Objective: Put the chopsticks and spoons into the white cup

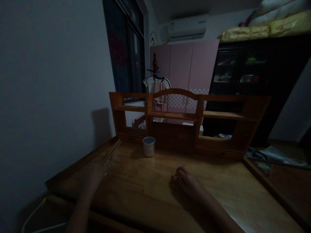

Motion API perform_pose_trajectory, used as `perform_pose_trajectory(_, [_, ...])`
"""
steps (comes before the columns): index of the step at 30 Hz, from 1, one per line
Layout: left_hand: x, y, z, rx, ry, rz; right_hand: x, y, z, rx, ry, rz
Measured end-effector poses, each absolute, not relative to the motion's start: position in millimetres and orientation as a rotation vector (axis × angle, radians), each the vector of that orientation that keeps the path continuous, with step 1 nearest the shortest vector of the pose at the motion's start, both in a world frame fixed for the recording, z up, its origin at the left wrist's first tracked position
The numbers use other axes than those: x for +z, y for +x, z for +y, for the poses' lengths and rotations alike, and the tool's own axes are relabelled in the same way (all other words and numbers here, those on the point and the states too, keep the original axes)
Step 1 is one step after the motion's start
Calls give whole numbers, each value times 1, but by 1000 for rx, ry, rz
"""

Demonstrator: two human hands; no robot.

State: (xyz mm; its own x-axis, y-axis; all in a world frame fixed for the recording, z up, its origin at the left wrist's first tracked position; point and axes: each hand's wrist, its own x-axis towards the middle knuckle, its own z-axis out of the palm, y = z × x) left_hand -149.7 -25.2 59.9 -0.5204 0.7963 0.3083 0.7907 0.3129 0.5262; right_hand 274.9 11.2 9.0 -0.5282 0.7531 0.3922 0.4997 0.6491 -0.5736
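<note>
My right hand rests on the wooden desk near its middle, fingers curled loosely under, nothing visible in them. My left hand hovers at the desk's left edge, dim and blurred, so its fingers do not show clearly. A small pale metal cup stands upright at the back of the desk, against the foot of the wooden shelf unit. The cup is well beyond both hands.
A bare wall runs along the left. Behind the shelf unit are a dark window, clothes on a rack, a pink wardrobe and a dark cabinet. Papers and clutter lie to the right. A white cable hangs at lower left.
</note>
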Motion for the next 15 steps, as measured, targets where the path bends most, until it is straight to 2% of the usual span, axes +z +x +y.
perform_pose_trajectory(4, [86,-131,-25,1098,1386,2501,8,274,13,549,-997,-2174])
perform_pose_trajectory(6, [96,-105,-20,1273,1357,2282,7,276,16,578,-992,-2082])
perform_pose_trajectory(8, [98,-68,-13,1264,1353,2024,7,279,19,676,-998,-1933])
perform_pose_trajectory(13, [53,40,11,937,1528,1370,6,282,28,922,-1055,-1682])
perform_pose_trajectory(15, [26,73,20,854,1554,1292,5,280,32,1038,-1054,-1609])
